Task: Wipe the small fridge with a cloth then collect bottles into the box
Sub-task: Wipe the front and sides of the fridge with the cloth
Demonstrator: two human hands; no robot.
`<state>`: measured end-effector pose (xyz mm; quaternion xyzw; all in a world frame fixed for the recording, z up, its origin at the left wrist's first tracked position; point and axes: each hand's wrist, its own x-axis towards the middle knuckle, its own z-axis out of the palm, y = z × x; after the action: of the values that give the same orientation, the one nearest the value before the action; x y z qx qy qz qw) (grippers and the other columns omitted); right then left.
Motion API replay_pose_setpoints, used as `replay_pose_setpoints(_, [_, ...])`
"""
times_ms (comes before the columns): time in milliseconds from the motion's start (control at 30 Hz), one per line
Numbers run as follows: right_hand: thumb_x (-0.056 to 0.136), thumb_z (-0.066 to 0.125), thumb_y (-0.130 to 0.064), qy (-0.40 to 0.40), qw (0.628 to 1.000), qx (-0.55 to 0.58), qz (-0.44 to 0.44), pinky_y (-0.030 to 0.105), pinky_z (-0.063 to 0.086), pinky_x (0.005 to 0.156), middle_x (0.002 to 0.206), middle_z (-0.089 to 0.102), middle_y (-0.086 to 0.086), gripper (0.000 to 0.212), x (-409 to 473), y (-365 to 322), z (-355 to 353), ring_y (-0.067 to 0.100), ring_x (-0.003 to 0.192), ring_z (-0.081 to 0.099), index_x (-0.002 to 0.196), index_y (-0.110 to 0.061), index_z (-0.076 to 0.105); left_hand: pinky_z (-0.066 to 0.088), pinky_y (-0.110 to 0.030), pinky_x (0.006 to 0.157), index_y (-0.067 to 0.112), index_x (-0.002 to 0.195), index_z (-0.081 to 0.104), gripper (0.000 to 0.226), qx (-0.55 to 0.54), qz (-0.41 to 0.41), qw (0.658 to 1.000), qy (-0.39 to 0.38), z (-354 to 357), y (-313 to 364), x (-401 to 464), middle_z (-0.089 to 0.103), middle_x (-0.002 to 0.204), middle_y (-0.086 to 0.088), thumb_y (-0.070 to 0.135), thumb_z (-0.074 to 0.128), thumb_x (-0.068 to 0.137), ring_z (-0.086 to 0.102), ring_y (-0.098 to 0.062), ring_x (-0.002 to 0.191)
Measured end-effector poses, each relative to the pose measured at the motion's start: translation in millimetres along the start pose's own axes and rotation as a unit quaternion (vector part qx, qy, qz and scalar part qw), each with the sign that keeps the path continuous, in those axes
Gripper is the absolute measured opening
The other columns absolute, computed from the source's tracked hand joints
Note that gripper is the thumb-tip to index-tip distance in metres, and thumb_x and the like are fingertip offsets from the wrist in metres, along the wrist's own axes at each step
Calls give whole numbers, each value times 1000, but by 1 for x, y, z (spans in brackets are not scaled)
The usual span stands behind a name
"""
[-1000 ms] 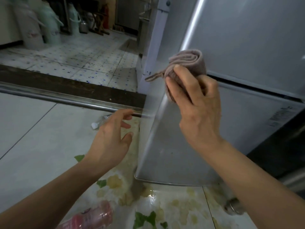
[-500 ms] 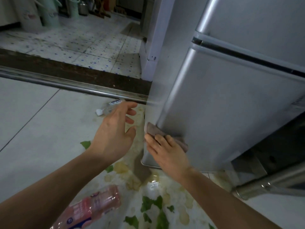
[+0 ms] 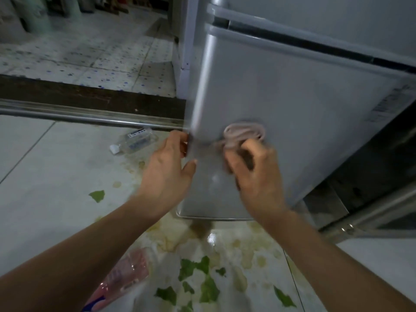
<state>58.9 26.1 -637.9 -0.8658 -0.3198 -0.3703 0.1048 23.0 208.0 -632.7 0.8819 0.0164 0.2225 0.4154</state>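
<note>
Low on fridge (image 3: 304, 122) door, right hand (image 3: 256, 176) grips bunched cloth (image 3: 244, 132), pressing it flat. Left hand (image 3: 167, 170) pinches door's left edge. Cloth soft, light: hold bunched. Clear bottle (image 3: 135, 140) lies far left on floor (image 3: 45, 176); pink bottle (image 3: 121, 275) near, both probably light, slippery; grip mid-body.

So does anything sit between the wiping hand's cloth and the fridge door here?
Nothing visible does. The right hand holds the cloth directly against the lower fridge door; the left hand only grips the door's edge beside it.
</note>
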Motion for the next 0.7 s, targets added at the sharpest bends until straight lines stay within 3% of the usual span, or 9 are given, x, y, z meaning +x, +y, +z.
replay_pose_setpoints(100, [85, 66, -22, -50, 987, -110, -109, 32, 51, 60, 113, 52, 5, 13, -36, 3, 19, 25, 71, 63, 96, -24, 73, 42, -29, 73, 22, 103, 43, 25, 15, -17, 999, 34, 9, 2, 3, 58, 97, 4, 21, 61, 86, 58, -18, 89])
replay_pose_setpoints(200, [75, 70, -13, -67, 982, -99, -149, 31, 48, 59, 113, 38, 3, 22, -41, 12, 17, 23, 75, 55, 94, -24, 73, 43, -33, 72, 21, 103, 41, 24, 36, -25, 998, 37, 12, 0, 3, 56, 98, 3, 24, 59, 87, 58, -21, 90])
replay_pose_setpoints(233, [81, 63, -16, -62, 987, -84, -120, 33, 49, 61, 111, 40, 1, 19, -34, 14, 9, 23, 79, 51, 95, -24, 71, 43, -33, 72, 20, 103, 41, 23, 41, -22, 998, 34, 12, 0, 3, 56, 98, 3, 24, 59, 88, 58, -22, 90])
replay_pose_setpoints(300, [91, 54, -23, -22, 999, -9, 24, 40, 50, 70, 99, 48, -5, 11, -14, 23, -12, 21, 83, 50, 99, -26, 61, 44, -34, 73, 18, 104, 43, 24, 49, -18, 998, 32, 12, 0, 3, 57, 99, 0, 23, 59, 88, 58, -22, 90])
replay_pose_setpoints(367, [88, 61, -21, 92, 991, 11, 101, 39, 46, 75, 102, 45, -4, 21, 6, 35, -30, 20, 88, 50, 105, -24, 50, 44, -34, 74, 16, 106, 44, 24, 46, -15, 998, 37, 12, 1, 2, 58, 100, -2, 21, 60, 88, 58, -23, 90])
replay_pose_setpoints(433, [78, 67, -5, 159, 982, -36, 98, 34, 46, 79, 117, 35, 5, 45, 16, 43, -33, 25, 97, 46, 115, -20, 46, 42, -33, 74, 16, 106, 44, 24, 38, -12, 998, 45, 15, 1, 2, 58, 99, -2, 19, 59, 88, 58, -23, 89])
replay_pose_setpoints(500, [81, 65, 1, 182, 976, -65, 100, 33, 46, 80, 122, 32, 9, 47, 5, 40, -19, 28, 97, 46, 119, -18, 44, 40, -33, 74, 18, 104, 43, 23, 38, -13, 998, 50, 16, 1, 0, 57, 98, -2, 18, 59, 88, 57, -23, 89])
replay_pose_setpoints(567, [80, 65, 4, 164, 977, -80, 112, 35, 46, 76, 121, 33, 11, 46, -28, 35, 5, 33, 90, 50, 116, -17, 43, 40, -34, 73, 22, 101, 39, 23, 42, -14, 998, 48, 16, 0, 0, 57, 98, -3, 20, 58, 88, 56, -23, 89])
replay_pose_setpoints(700, [70, 67, 1, 28, 993, -109, 40, 35, 50, 67, 117, 31, 11, 50, -81, 43, 22, 31, 85, 44, 109, -15, 40, 38, -32, 72, 24, 99, 36, 24, 47, -11, 998, 44, 16, 0, 0, 58, 99, -6, 21, 58, 89, 55, -20, 86])
